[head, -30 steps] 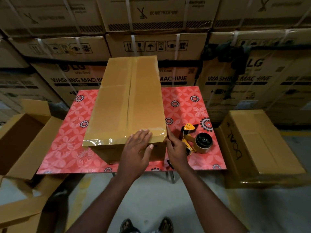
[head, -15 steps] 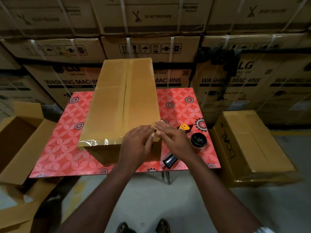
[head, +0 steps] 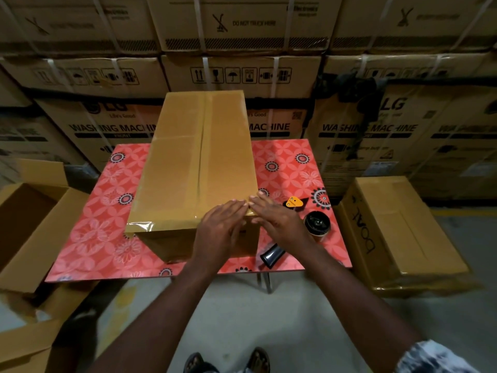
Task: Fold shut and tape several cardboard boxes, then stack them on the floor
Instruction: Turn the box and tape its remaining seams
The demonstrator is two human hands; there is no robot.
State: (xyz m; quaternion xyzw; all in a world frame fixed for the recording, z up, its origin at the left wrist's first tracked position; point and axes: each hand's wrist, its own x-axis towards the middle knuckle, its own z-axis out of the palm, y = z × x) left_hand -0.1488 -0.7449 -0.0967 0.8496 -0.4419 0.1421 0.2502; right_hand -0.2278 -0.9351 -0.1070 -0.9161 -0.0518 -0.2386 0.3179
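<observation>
A long brown cardboard box [head: 199, 162] lies closed on the red flowered table [head: 94, 238], with clear tape along its centre seam and across its near end. My left hand [head: 220, 232] lies flat with straight fingers on the near right corner of the box top. My right hand [head: 279, 222] lies flat beside it, its fingertips on the taped edge, touching the left hand's fingertips. A tape dispenser [head: 309, 224] with an orange tab and a black handle lies on the table just right of the box.
A taped box [head: 398, 232] sits on the floor to the right of the table. Open empty boxes [head: 29, 227] stand on the floor at the left. Stacked washing machine cartons [head: 242, 63] form a wall behind. Grey floor and my feet [head: 228, 362] show below.
My right hand has moved from the box's right side up onto the top near edge, beside my left hand. The left hand has stayed on the near corner.
</observation>
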